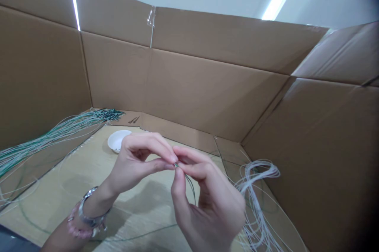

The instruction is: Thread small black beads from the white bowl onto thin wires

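My left hand (137,157) and my right hand (207,193) meet fingertip to fingertip above the middle of the table. A thin dark green wire (192,189) runs down from the fingers of my right hand, which pinches it near its end. Between the fingertips a tiny green and dark end piece (176,164) shows, too small to name. My left thumb and forefinger are pressed together at that spot; what they grip is mostly hidden. A green wire length (139,238) curves over the tabletop below the hands.
A white bowl (114,141) with small dark bits stands behind my left hand. Green and white wires (65,131) lie bundled along the left. A looped bundle of white wires (251,189) lies at the right. Small pointed tools (134,119) lie at the back. Cardboard walls (207,90) enclose the table (85,173).
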Tool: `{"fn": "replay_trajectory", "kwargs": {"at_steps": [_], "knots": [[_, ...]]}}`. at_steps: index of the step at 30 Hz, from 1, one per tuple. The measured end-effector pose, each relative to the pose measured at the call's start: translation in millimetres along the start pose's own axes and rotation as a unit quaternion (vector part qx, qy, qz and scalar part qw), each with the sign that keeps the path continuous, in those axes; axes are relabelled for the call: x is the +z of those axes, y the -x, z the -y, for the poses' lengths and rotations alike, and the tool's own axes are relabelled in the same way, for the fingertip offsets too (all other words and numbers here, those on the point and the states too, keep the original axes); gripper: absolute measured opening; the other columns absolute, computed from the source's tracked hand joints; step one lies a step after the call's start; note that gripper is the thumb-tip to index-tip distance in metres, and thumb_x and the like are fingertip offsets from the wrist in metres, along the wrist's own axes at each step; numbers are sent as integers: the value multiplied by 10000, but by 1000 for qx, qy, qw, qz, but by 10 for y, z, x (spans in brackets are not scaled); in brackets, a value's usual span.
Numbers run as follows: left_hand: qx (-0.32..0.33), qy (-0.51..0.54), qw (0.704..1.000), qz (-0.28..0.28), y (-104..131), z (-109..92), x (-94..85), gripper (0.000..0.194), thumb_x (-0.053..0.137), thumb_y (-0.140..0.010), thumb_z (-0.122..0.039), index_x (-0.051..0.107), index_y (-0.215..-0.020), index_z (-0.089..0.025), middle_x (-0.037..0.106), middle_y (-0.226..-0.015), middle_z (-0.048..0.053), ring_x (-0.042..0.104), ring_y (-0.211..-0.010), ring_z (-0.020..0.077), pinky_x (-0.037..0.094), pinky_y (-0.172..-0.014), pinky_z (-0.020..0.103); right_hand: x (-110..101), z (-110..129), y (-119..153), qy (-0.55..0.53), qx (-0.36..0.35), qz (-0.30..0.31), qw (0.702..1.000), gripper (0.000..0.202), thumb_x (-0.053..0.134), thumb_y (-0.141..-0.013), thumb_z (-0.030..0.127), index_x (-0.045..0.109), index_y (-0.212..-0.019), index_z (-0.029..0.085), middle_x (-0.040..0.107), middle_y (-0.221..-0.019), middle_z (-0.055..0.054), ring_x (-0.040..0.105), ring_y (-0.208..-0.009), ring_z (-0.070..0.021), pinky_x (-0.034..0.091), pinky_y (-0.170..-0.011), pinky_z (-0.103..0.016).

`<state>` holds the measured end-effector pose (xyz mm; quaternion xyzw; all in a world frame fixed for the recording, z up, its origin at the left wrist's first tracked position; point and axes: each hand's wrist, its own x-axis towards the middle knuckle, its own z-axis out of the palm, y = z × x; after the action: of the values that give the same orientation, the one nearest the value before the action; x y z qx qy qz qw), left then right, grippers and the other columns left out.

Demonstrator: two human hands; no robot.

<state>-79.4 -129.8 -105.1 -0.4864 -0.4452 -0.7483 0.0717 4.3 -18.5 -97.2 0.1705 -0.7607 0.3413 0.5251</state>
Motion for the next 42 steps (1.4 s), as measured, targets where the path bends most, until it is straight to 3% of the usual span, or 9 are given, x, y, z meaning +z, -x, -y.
{"fn": "replay_trajectory", "kwargs": {"at_steps": [10,19,28,34,42], "knots": [[21,-71,997,0,15,-55,1,207,721,-710,-11,740,-777,-206,720,-733,6,657,-695,114,553,-651,213,10,-10,14,-34,2,-6,999,168,557,-741,-12,570,-761,154,686,-880,-30,670,-872,-96,554,-774,-171],[-6,-23,999,-24,16,-48,34,272,711,-689,36,749,-778,-218,727,-722,-14,670,-701,95,553,-653,162,4,4,-11,-7,-23,-21,1000,170,568,-742,-18,582,-763,151,701,-876,-32,682,-853,-94,555,-745,-163],[14,-71,997,-33,18,-70,47,259,702,-716,9,743,-837,-217,736,-768,4,675,-735,117,555,-674,198,5,-21,-7,-1,-11,-31,999,190,593,-757,-6,619,-786,180,726,-881,-21,703,-816,-128,595,-716,-230],[27,-117,992,-40,41,-77,29,274,700,-712,19,732,-837,-223,740,-779,-5,679,-724,126,564,-688,227,2,-50,-44,40,-34,-43,998,192,636,-762,1,646,-772,192,744,-835,5,717,-792,-145,611,-779,-279],[21,-116,990,-79,56,-89,56,243,691,-716,20,686,-813,-203,721,-755,-12,674,-699,113,563,-658,207,-8,-29,-52,-22,-22,-39,999,218,632,-740,-20,663,-810,183,735,-817,-1,709,-775,-141,608,-741,-276]]}}
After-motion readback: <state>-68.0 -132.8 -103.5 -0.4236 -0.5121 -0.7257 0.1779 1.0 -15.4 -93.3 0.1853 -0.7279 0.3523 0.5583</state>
